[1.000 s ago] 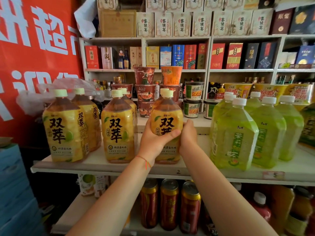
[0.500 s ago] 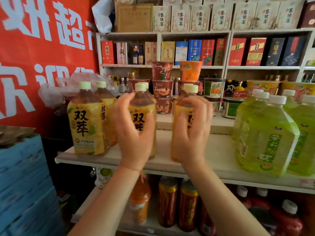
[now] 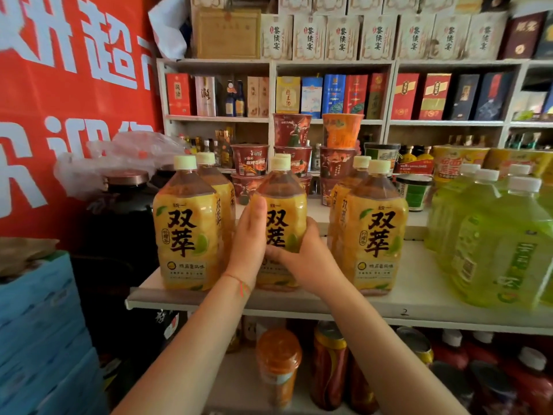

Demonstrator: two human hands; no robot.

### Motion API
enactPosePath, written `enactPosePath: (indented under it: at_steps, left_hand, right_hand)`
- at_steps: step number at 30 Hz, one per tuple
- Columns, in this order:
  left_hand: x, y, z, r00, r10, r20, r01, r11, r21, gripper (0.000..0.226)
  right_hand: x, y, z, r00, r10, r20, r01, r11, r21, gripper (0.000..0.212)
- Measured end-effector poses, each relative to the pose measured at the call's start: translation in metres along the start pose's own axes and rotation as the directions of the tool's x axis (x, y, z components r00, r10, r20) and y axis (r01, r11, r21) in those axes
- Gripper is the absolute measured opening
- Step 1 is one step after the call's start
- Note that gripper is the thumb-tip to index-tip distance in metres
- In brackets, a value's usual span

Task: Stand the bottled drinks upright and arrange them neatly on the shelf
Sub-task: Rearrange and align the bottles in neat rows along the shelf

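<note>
Both hands on one bottle. Left hand (image 3: 248, 247) lies flat against the left side of the middle tea bottle (image 3: 282, 223), fingers straight and pointing up, thumb along the front edge of the label. Right hand (image 3: 302, 260) cups the lower right of the same bottle, fingers curled round its base section. Bottle stands upright on the white shelf (image 3: 419, 307), label facing out, near the front edge. The two-sided hold reads as a squaring move: one palm steadies, the other turns or nudges the bottle so its label lines up with its neighbours.

Just left of the left hand: a front tea bottle (image 3: 187, 226) with another directly behind it. Just right of the right hand: a second pair, front bottle (image 3: 375, 235) label forward, one behind. All upright; the yellow row looks close to done. Further right, well clear of the right hand, green tea bottles (image 3: 493, 244) stand in a cluster.

Behind the hands, on a raised step of the shelf, stacked instant noodle cups (image 3: 291, 151). Below the forearms, a lower tier holds cans and red-capped bottles. Beyond the left hand: dark jars under a plastic bag, a red banner (image 3: 68, 100) with white characters, blue crates. Back wall shelving carries boxed liquor.
</note>
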State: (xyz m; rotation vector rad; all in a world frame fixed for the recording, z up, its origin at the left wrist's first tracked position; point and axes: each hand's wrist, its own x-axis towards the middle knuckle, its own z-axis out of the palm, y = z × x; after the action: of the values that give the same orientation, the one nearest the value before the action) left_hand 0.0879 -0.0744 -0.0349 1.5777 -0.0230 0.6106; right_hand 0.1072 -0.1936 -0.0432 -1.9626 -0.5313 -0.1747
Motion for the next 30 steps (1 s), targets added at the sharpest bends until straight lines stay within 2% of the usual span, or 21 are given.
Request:
enactPosePath:
  at_steps: [2,4,6,7,8,9,10,11,12,13,14,15,16,17,18,21,26,28,30]
  left_hand:
    - [-0.001,-0.001,-0.002,1.000,0.020,0.018,-0.021,0.999,0.039,0.083]
    - [-0.010,0.005,-0.004,0.995,0.082,0.049,-0.088,0.990,0.113,0.060]
    - [-0.025,0.010,-0.010,0.969,0.245,0.020,-0.242,0.939,0.246,0.042]
    - [-0.034,0.017,-0.019,0.906,0.421,-0.037,-0.386,0.859,0.337,0.040]
    - [-0.043,0.023,-0.027,0.782,0.618,-0.079,-0.532,0.728,0.432,0.039]
    - [-0.049,0.024,-0.036,0.620,0.778,-0.098,-0.634,0.571,0.521,0.037]
    - [-0.048,0.020,-0.049,0.493,0.863,-0.109,-0.659,0.452,0.601,0.037]
    - [-0.046,0.017,-0.061,0.446,0.884,-0.141,-0.635,0.423,0.646,0.041]
    - [-0.041,0.012,-0.075,0.491,0.844,-0.217,-0.579,0.502,0.642,0.051]
    - [-0.037,0.007,-0.090,0.619,0.723,-0.307,-0.481,0.658,0.579,0.066]
    - [-0.033,0.004,-0.103,0.764,0.527,-0.372,-0.346,0.821,0.453,0.082]
    - [-0.031,0.002,-0.113,0.872,0.311,-0.378,-0.202,0.932,0.302,0.095]
    - [-0.028,0.002,-0.120,0.932,0.139,-0.334,-0.088,0.983,0.162,0.102]
    - [-0.023,0.000,-0.124,0.962,0.047,-0.270,-0.031,0.998,0.062,0.103]
    - [-0.018,-0.003,-0.127,0.976,0.018,-0.218,-0.015,1.000,0.014,0.098]
    - [-0.006,-0.009,-0.134,0.990,0.020,-0.142,-0.018,1.000,0.015,0.079]
    - [0.006,-0.011,-0.140,0.998,-0.006,-0.055,0.005,1.000,-0.018,0.097]
    - [0.008,-0.011,-0.142,1.000,-0.008,-0.027,0.007,1.000,-0.019,0.095]
    - [0.002,-0.010,-0.140,0.995,0.069,-0.072,-0.065,0.996,0.064,0.090]
  right_hand:
    - [0.005,0.004,-0.002,1.000,0.012,0.018,-0.012,1.000,0.018,0.090]
    - [0.003,0.008,-0.001,1.000,0.014,-0.001,-0.014,1.000,-0.015,0.088]
    - [-0.006,0.005,0.009,0.988,-0.052,-0.143,0.029,0.986,-0.161,0.096]
    - [-0.013,-0.002,0.016,0.955,-0.158,-0.251,0.092,0.963,-0.254,0.096]
    - [-0.021,-0.009,0.021,0.875,-0.315,-0.367,0.193,0.923,-0.333,0.089]
    - [-0.028,-0.019,0.027,0.755,-0.477,-0.450,0.312,0.865,-0.393,0.076]
    - [-0.033,-0.030,0.032,0.648,-0.590,-0.481,0.422,0.805,-0.417,0.062]
    - [-0.037,-0.038,0.038,0.604,-0.650,-0.461,0.503,0.760,-0.412,0.049]
    - [-0.038,-0.043,0.047,0.632,-0.667,-0.396,0.543,0.745,-0.387,0.040]
    - [-0.040,-0.048,0.057,0.718,-0.627,-0.301,0.527,0.773,-0.353,0.037]
    - [-0.039,-0.051,0.069,0.824,-0.533,-0.194,0.456,0.826,-0.331,0.039]
    - [-0.038,-0.051,0.080,0.904,-0.417,-0.090,0.365,0.866,-0.342,0.045]
    - [-0.035,-0.049,0.090,0.949,-0.314,-0.021,0.284,0.884,-0.373,0.052]
    - [-0.033,-0.049,0.096,0.969,-0.247,0.009,0.230,0.888,-0.398,0.057]
    - [-0.031,-0.050,0.100,0.978,-0.210,0.012,0.197,0.894,-0.402,0.059]
    - [-0.027,-0.053,0.106,0.986,-0.167,-0.028,0.144,0.911,-0.387,0.054]
    - [-0.022,-0.061,0.113,0.988,-0.134,-0.075,0.084,0.880,-0.468,0.052]
    - [-0.022,-0.062,0.114,0.989,-0.129,-0.070,0.078,0.866,-0.493,0.053]
    - [-0.025,-0.062,0.112,0.981,-0.176,-0.081,0.113,0.858,-0.501,0.049]
